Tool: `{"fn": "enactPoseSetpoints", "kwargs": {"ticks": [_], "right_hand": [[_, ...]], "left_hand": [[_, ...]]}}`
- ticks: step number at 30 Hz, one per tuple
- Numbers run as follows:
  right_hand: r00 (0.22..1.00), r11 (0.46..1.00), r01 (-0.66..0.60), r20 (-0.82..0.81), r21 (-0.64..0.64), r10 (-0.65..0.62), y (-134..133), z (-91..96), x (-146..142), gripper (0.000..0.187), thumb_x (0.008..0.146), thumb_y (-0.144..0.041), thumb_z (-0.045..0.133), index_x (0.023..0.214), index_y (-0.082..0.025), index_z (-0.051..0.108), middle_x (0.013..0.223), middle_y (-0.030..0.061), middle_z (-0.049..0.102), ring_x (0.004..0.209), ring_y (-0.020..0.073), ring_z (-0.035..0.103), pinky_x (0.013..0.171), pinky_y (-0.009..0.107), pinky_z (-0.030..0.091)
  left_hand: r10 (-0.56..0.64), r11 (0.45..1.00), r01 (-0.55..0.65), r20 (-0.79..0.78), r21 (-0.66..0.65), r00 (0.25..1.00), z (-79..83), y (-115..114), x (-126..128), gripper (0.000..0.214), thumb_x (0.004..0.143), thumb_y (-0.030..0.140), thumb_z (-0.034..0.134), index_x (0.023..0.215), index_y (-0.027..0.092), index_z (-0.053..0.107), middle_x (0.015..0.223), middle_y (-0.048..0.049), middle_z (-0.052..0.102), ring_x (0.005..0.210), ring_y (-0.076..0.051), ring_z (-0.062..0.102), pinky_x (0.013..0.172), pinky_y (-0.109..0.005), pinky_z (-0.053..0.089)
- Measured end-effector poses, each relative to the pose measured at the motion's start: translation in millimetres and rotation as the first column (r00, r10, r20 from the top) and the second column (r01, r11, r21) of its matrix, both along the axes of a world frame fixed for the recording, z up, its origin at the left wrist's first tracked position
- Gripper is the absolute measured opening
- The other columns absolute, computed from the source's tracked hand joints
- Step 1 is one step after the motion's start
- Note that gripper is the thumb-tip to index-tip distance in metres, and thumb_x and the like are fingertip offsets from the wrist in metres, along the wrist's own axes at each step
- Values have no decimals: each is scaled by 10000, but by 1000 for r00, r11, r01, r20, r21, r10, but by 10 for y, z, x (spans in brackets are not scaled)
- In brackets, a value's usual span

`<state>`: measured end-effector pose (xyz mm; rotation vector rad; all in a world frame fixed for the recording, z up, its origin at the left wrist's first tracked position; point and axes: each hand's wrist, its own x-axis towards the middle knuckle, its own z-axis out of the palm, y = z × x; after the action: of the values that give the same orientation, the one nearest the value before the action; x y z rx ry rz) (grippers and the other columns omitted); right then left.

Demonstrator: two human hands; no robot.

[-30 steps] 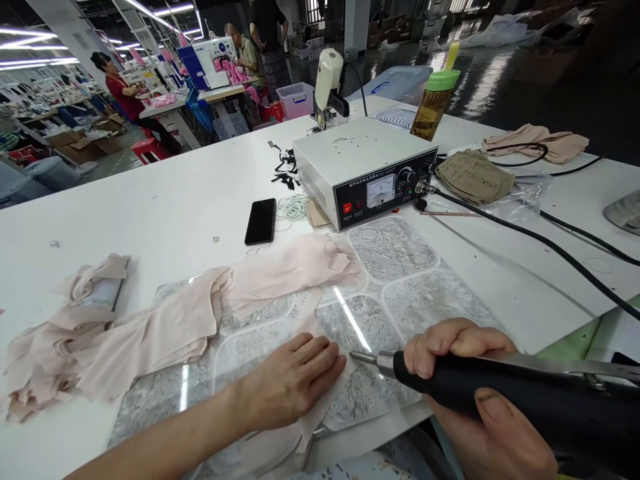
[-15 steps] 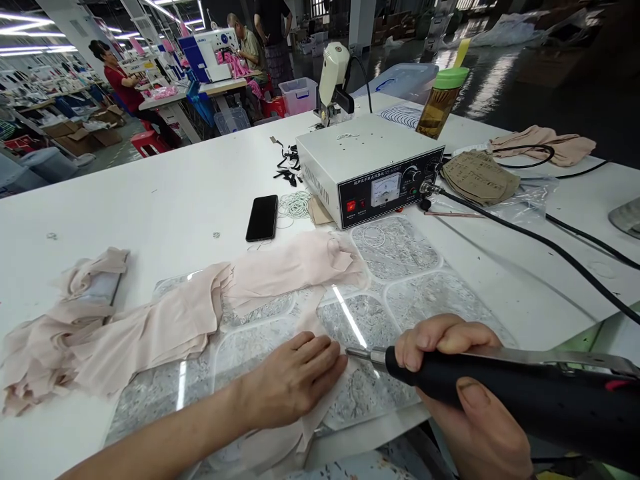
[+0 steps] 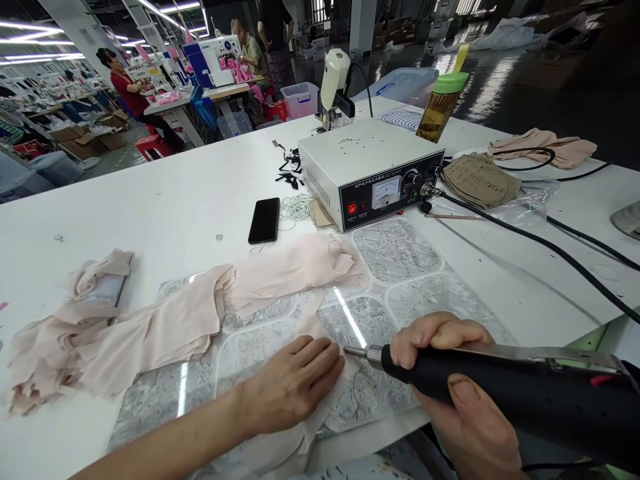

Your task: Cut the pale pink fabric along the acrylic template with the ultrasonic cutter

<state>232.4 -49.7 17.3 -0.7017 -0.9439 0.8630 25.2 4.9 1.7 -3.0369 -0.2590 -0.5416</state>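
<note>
My right hand (image 3: 460, 387) is wrapped round a black handheld ultrasonic welder (image 3: 500, 387), whose metal tip points left. That tip rests at the edge of a pale pink fabric piece (image 3: 313, 325), right beside my left fingers. My left hand (image 3: 300, 380) presses on this fabric with its fingers curled and close together, and hides much of it. Under the fabric lies a grey marbled mat (image 3: 425, 300) with a glossy surface. Beyond my left hand, stacked pale pink fabric pieces (image 3: 295, 267) spread across the mat, with a further heap (image 3: 55, 340) at the left.
A welder control box (image 3: 370, 167) with a dial stands behind the mat, a black cable (image 3: 540, 237) running from it. Nearby are a phone (image 3: 264, 220), a green-lidded bottle (image 3: 443, 107), brown card pieces (image 3: 480, 180) and black scraps (image 3: 289, 167). People work at sewing machines (image 3: 215, 60) behind.
The view has shifted slightly. The welder's tip stays at the fabric by my left fingers, and both hands keep nearly the same pose.
</note>
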Motion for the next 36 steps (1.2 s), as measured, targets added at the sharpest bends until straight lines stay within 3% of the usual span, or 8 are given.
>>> {"fn": "enactPoseSetpoints", "kwargs": {"ticks": [17, 22, 29, 36], "right_hand": [[994, 998, -57, 97, 38, 54, 49, -134, -28, 71, 898, -279, 516, 959, -245, 529, 858, 17, 505, 673, 146, 568, 599, 348, 518], [997, 998, -56, 57, 26, 55, 47, -107, -15, 65, 883, -283, 538, 938, -249, 548, 847, 15, 505, 653, 139, 560, 594, 341, 528], [998, 993, -45, 39, -108, 49, -195, 86, 75, 82, 851, -337, 585, 872, -259, 570, 780, 12, 504, 629, 153, 564, 570, 336, 539], [998, 984, -11, 60, -179, 22, -307, 68, 38, 87, 863, -358, 569, 880, -274, 551, 774, 19, 521, 652, 170, 567, 600, 346, 529]], "left_hand": [[-3, 1000, 3, 11, 8, 1000, -1, -10, 2, 284, 985, 58, 338, 1079, 3, 601, 991, -178, 662, 991, -271, 634, 745, -376, 551], [11, 1000, -11, 11, 9, 1000, 9, -32, 15, 284, 988, 65, 340, 1078, 7, 603, 983, -168, 667, 973, -262, 633, 741, -363, 550], [-6, 1000, 6, 12, -12, 1000, 29, -153, 5, 290, 987, 58, 350, 1068, 7, 624, 991, -162, 681, 980, -259, 640, 738, -356, 557], [18, 1000, -18, -6, -12, 1000, 16, -193, -46, 283, 981, 55, 369, 1088, 9, 627, 1061, -178, 682, 1040, -264, 639, 806, -380, 558]]}}
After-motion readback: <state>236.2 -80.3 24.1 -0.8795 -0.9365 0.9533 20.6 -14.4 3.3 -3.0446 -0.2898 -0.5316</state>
